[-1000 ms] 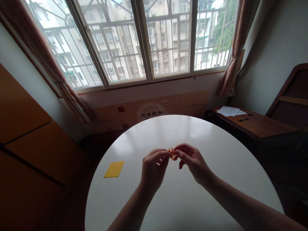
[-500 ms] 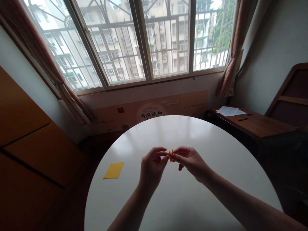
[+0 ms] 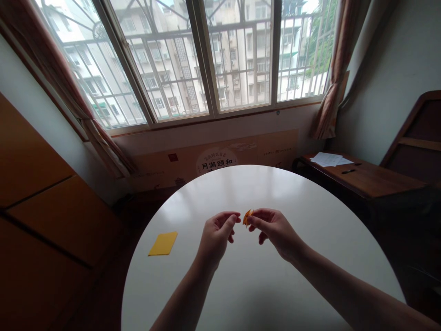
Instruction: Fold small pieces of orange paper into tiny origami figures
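Right hand: grip pinched on the folded paper, orange, held up over the middle of the bench. Paper's right end is behind thumb and fingers; folds too small to make out. Left hand: just beside it, apart from the paper, fingers curled, nothing visible held; can't tell if thumb and finger meet. Forearms and bench's near rim cut off by the frame.

Yellow square lies flat by the left rim, well apart from the hands. Wide stretch of white top between right hand and the right rim.

Banner past the far rim: reads "ZANKEE", faint, over 月满颐和; next line cut by the rim, side text unreadable. Sheets on the side table, far right: print illegible.
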A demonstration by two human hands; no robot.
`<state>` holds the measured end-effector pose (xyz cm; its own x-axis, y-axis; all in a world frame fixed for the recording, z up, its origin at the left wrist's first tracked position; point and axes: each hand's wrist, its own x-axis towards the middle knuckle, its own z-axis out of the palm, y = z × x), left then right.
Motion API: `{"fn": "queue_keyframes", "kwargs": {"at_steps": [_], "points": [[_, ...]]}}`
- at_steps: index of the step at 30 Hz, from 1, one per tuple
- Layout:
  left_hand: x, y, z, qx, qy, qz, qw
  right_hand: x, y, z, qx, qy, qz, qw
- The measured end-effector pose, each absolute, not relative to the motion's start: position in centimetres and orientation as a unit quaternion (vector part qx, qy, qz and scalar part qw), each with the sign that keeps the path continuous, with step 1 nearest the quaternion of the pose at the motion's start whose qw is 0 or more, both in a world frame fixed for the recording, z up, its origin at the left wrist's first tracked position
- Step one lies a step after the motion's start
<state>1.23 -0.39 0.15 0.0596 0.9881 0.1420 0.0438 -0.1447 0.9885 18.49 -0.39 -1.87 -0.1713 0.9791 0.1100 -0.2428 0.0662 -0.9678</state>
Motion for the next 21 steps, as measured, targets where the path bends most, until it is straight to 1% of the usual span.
{"fn": "queue_keyframes", "kwargs": {"at_steps": [5,9,17,21], "points": [[1.19,-0.57,-0.14,0.634,0.466,0.445,0.429,18.37,-0.58,-2.02,-0.383,-0.552,0.51,0.536],[1.15,-0.75,-0.04,0.636,0.474,0.433,0.429,18.24,-0.75,-2.22,-0.389,-0.581,0.48,0.53],[1.35,-0.74,0.48,0.583,0.483,0.444,0.48,18.52,-0.72,-1.81,-0.365,-0.52,0.58,0.511],[1.54,-0.75,0.36,0.558,0.481,0.461,0.494,18.58,-0.71,-1.51,-0.37,-0.502,0.601,0.501]]}}
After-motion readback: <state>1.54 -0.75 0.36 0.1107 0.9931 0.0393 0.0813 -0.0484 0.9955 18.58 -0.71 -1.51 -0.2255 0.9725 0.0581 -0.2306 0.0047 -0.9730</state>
